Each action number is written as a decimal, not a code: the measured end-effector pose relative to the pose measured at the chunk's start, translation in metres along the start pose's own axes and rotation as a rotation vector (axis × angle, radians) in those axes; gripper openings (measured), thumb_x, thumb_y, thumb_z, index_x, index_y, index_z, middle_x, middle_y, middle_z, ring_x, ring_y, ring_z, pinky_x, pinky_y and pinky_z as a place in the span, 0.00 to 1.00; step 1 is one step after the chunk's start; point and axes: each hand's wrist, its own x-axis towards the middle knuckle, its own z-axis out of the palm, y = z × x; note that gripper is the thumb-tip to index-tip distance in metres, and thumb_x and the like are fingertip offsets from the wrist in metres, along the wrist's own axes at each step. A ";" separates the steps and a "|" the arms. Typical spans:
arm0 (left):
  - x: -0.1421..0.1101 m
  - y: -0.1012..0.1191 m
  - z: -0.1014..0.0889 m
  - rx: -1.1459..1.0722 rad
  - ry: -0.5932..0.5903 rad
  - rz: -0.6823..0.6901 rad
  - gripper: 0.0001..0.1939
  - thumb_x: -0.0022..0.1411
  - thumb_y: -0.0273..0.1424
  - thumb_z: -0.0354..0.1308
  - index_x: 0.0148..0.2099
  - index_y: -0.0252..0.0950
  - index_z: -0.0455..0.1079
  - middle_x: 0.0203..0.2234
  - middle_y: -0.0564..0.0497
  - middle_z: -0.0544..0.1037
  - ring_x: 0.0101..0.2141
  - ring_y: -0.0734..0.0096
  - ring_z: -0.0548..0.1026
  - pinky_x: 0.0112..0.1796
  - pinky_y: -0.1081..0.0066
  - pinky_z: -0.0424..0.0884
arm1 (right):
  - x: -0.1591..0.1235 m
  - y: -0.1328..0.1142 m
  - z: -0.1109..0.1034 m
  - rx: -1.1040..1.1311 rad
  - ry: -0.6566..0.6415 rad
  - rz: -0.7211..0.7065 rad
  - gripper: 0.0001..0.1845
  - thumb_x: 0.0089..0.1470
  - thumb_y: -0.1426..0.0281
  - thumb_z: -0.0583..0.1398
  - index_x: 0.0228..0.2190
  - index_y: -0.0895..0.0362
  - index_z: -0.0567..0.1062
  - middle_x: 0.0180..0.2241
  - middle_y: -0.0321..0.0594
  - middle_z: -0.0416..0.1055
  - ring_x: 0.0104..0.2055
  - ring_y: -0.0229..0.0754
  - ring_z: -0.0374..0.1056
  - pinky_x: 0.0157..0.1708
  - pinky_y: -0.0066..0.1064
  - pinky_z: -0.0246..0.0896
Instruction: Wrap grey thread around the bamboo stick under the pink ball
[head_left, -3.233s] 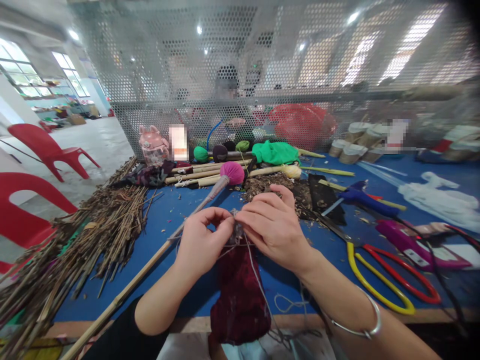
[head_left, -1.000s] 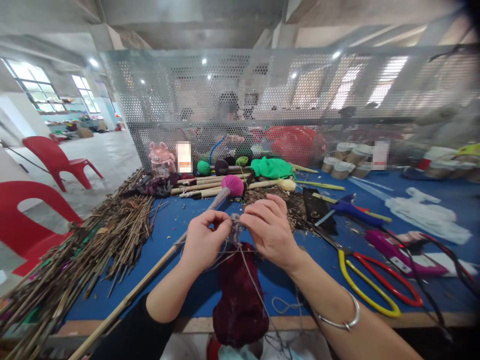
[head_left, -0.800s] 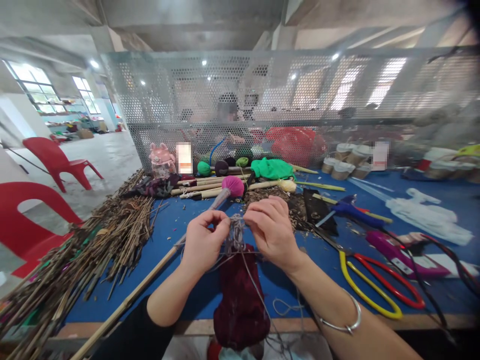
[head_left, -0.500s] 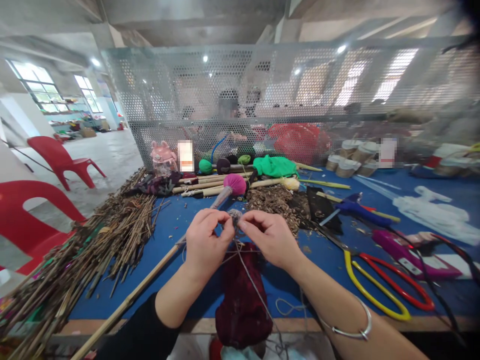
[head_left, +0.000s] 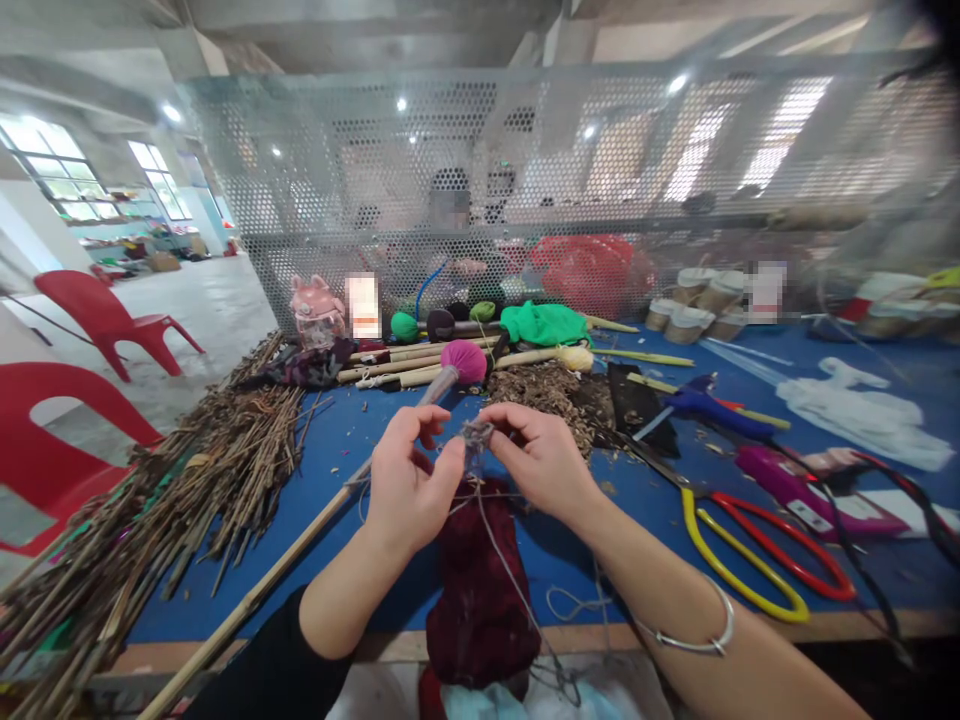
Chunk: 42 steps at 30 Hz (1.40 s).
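Observation:
A small tangle of grey yarn (head_left: 475, 436) sits between my hands, at the tied top of a dark red fabric bundle (head_left: 480, 590). My right hand (head_left: 546, 462) pinches the tangle from the right with thumb and forefinger. On the other side, my left hand (head_left: 412, 480) has its thumb against the yarn's edge and its fingers curled apart from the thumb. Loose strands hang over the bundle and down past the table edge. Behind my left hand leans a long wooden stick (head_left: 300, 550), topped by a pink ball-shaped wrapped head (head_left: 463, 362).
Thin brown twigs (head_left: 225, 480) are heaped at left. Red-and-yellow-handled shears (head_left: 690, 490) and a purple device (head_left: 817, 490) lie at right. Wood chips (head_left: 536, 390), sticks and green cloth (head_left: 547, 323) are farther back, before a perforated metal screen (head_left: 322, 180). Red chairs (head_left: 112, 320) stand left.
My left thumb and forefinger have parted from their pinch, and the fingers have spread. More of the grey tangle shows between my hands. The whole view has shifted slightly.

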 end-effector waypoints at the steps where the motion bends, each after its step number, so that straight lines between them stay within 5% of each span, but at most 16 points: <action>1: 0.000 0.000 0.000 -0.001 -0.018 -0.027 0.09 0.55 0.30 0.54 0.41 0.35 0.67 0.30 0.50 0.70 0.28 0.74 0.68 0.22 0.78 0.64 | 0.000 -0.001 -0.001 -0.023 0.002 -0.017 0.09 0.49 0.76 0.55 0.30 0.58 0.75 0.26 0.35 0.72 0.27 0.36 0.66 0.29 0.26 0.60; 9: 0.001 0.005 0.004 -0.026 -0.150 -0.154 0.08 0.53 0.33 0.58 0.34 0.34 0.70 0.25 0.53 0.71 0.23 0.77 0.65 0.21 0.78 0.61 | -0.001 0.003 0.004 -0.055 0.012 0.033 0.08 0.47 0.75 0.55 0.29 0.57 0.75 0.23 0.34 0.71 0.24 0.35 0.64 0.25 0.25 0.59; 14: 0.005 0.004 0.004 -0.161 -0.148 -0.272 0.09 0.54 0.34 0.57 0.31 0.33 0.70 0.22 0.54 0.71 0.23 0.78 0.65 0.26 0.77 0.63 | -0.001 0.001 0.000 0.012 0.104 0.043 0.17 0.45 0.76 0.57 0.40 0.58 0.70 0.29 0.35 0.68 0.23 0.32 0.62 0.21 0.23 0.57; 17: 0.006 0.004 0.004 -0.184 -0.122 -0.296 0.08 0.54 0.34 0.58 0.31 0.33 0.71 0.23 0.53 0.73 0.25 0.76 0.67 0.30 0.76 0.65 | -0.001 -0.004 -0.005 -0.055 0.154 -0.053 0.05 0.47 0.75 0.58 0.30 0.58 0.72 0.25 0.36 0.68 0.24 0.33 0.62 0.24 0.24 0.58; 31: 0.003 -0.003 0.004 -0.021 -0.131 -0.048 0.07 0.56 0.33 0.57 0.33 0.37 0.75 0.29 0.51 0.77 0.29 0.73 0.72 0.30 0.75 0.66 | 0.000 -0.004 -0.008 -0.161 -0.011 -0.131 0.06 0.51 0.74 0.57 0.28 0.57 0.75 0.27 0.36 0.72 0.29 0.35 0.66 0.30 0.27 0.59; 38: 0.007 0.000 0.001 -0.197 -0.153 -0.288 0.10 0.56 0.36 0.57 0.33 0.34 0.71 0.24 0.53 0.73 0.24 0.76 0.68 0.28 0.75 0.65 | 0.004 -0.005 -0.009 0.270 -0.119 0.225 0.06 0.48 0.69 0.57 0.26 0.58 0.71 0.20 0.32 0.65 0.22 0.32 0.58 0.24 0.25 0.56; 42: 0.005 0.001 0.000 -0.143 0.005 -0.185 0.10 0.57 0.35 0.56 0.39 0.35 0.70 0.29 0.51 0.72 0.27 0.75 0.68 0.25 0.76 0.65 | 0.006 -0.005 -0.009 0.441 -0.122 0.377 0.07 0.45 0.67 0.59 0.25 0.59 0.71 0.18 0.30 0.62 0.20 0.31 0.56 0.22 0.25 0.54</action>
